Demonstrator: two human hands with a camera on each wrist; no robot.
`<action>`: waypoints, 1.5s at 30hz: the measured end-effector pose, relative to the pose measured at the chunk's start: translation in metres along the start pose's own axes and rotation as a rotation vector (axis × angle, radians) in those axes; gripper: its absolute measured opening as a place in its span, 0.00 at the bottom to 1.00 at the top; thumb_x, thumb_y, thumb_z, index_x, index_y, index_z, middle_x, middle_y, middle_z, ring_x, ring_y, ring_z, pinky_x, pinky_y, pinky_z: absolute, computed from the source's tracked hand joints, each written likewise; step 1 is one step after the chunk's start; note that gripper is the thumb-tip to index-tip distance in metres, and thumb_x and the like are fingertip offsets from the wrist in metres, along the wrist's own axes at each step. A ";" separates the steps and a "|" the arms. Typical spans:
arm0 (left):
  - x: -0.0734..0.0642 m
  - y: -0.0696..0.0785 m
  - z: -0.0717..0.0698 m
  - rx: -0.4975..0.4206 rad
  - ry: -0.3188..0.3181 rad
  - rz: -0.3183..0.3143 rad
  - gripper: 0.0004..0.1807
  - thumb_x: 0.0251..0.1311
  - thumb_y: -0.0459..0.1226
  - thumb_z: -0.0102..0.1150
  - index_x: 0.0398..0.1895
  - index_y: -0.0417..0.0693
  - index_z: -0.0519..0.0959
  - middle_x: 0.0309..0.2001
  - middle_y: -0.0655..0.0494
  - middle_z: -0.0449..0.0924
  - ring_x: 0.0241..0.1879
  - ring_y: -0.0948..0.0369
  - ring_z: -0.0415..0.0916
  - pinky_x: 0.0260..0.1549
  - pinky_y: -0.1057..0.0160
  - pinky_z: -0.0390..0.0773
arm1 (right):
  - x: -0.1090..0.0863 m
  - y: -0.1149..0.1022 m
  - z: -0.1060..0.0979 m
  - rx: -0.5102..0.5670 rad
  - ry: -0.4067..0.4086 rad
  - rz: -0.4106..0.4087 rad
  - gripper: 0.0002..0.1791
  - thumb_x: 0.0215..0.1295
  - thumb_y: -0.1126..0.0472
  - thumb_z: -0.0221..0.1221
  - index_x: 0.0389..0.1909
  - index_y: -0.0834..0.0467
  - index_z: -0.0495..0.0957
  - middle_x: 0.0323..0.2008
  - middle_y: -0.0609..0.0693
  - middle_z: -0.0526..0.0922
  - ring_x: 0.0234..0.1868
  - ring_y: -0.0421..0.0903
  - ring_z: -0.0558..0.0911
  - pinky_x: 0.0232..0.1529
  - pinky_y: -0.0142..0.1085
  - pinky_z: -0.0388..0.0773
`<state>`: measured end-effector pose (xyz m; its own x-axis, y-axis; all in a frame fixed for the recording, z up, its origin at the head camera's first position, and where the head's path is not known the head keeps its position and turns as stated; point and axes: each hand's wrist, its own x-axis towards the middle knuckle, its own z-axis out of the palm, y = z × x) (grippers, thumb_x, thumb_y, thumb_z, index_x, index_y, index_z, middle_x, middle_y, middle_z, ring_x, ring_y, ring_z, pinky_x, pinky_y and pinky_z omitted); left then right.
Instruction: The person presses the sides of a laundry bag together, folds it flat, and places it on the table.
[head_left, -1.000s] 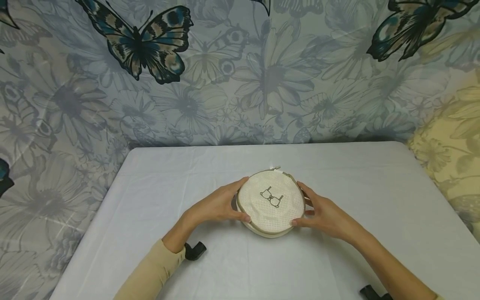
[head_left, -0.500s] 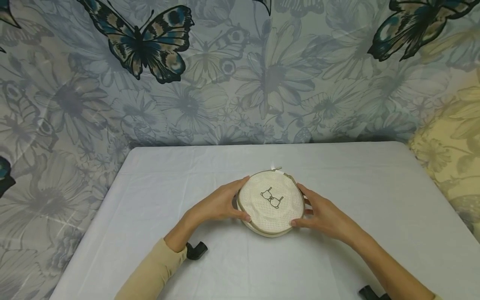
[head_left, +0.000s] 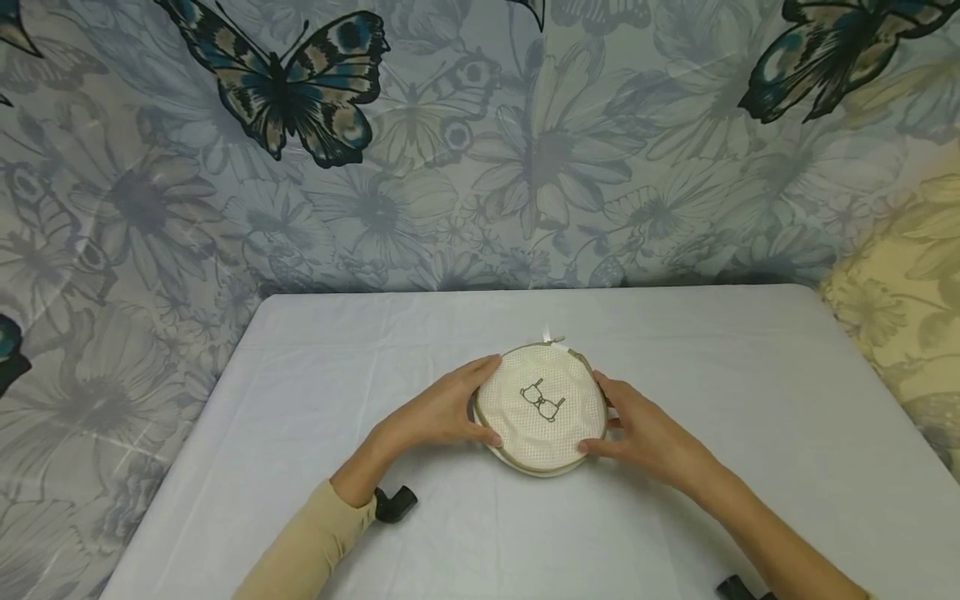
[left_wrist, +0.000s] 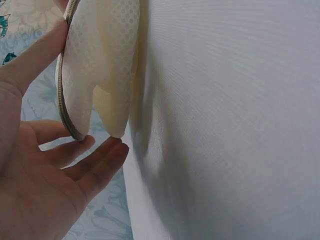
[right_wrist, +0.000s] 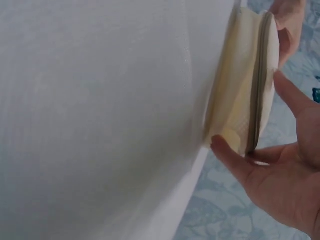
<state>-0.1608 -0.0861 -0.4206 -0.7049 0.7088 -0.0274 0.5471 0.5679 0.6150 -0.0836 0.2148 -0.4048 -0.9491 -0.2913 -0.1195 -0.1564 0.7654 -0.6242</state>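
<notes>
A round, cream mesh bra wash bag [head_left: 547,442] with a bra outline on its top and a zip round its edge is at the middle of the table. My left hand [head_left: 446,406] grips its left side, thumb on the near top edge. On the opposite side my right hand [head_left: 651,429] holds it, thumb over the near right edge. From the left wrist, the mesh side of the bag [left_wrist: 107,55] looks dented inward, with fingertips at its zip and lower edge. The right wrist view shows the zip [right_wrist: 258,85] running between my right thumb and fingers.
A white cloth covers the table [head_left: 337,350]. Behind it hangs a flowered backdrop [head_left: 540,167] with large butterflies. A black wrist strap piece [head_left: 396,504] sticks out by the left sleeve [head_left: 307,546], and another black piece [head_left: 735,587] shows near the right forearm.
My right hand has moved slightly left, its thumb a little further onto the bag's top. The bag's right side has come in slightly. The left hand stays nearly still.
</notes>
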 end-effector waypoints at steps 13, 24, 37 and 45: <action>-0.004 0.012 0.002 0.075 -0.068 0.062 0.58 0.55 0.52 0.72 0.80 0.43 0.46 0.80 0.55 0.29 0.77 0.57 0.43 0.72 0.59 0.55 | 0.003 -0.006 0.012 -0.346 0.099 -0.262 0.58 0.52 0.43 0.72 0.76 0.66 0.53 0.78 0.60 0.50 0.75 0.66 0.52 0.68 0.62 0.58; -0.005 0.023 0.010 0.131 -0.084 -0.007 0.57 0.57 0.60 0.66 0.81 0.54 0.42 0.80 0.56 0.25 0.76 0.52 0.46 0.70 0.52 0.60 | 0.011 -0.011 0.017 -0.470 0.111 -0.335 0.60 0.52 0.35 0.69 0.73 0.70 0.56 0.76 0.68 0.50 0.75 0.66 0.53 0.71 0.58 0.54; -0.001 0.031 0.019 0.346 -0.037 0.025 0.57 0.56 0.61 0.66 0.80 0.46 0.48 0.79 0.42 0.37 0.77 0.42 0.36 0.73 0.50 0.50 | 0.017 -0.013 0.019 -0.504 0.094 -0.400 0.58 0.51 0.36 0.70 0.73 0.68 0.59 0.75 0.66 0.53 0.75 0.65 0.55 0.71 0.56 0.57; -0.003 0.032 0.022 0.426 -0.029 0.038 0.55 0.60 0.61 0.62 0.79 0.42 0.48 0.79 0.45 0.39 0.78 0.49 0.37 0.74 0.55 0.45 | 0.019 -0.014 0.019 -0.517 0.087 -0.423 0.56 0.53 0.38 0.70 0.73 0.68 0.60 0.75 0.66 0.53 0.75 0.63 0.56 0.71 0.55 0.57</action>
<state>-0.1314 -0.0604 -0.4178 -0.6707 0.7408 -0.0372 0.7145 0.6588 0.2355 -0.0940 0.1877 -0.4129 -0.7928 -0.5954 0.1300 -0.6093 0.7784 -0.1512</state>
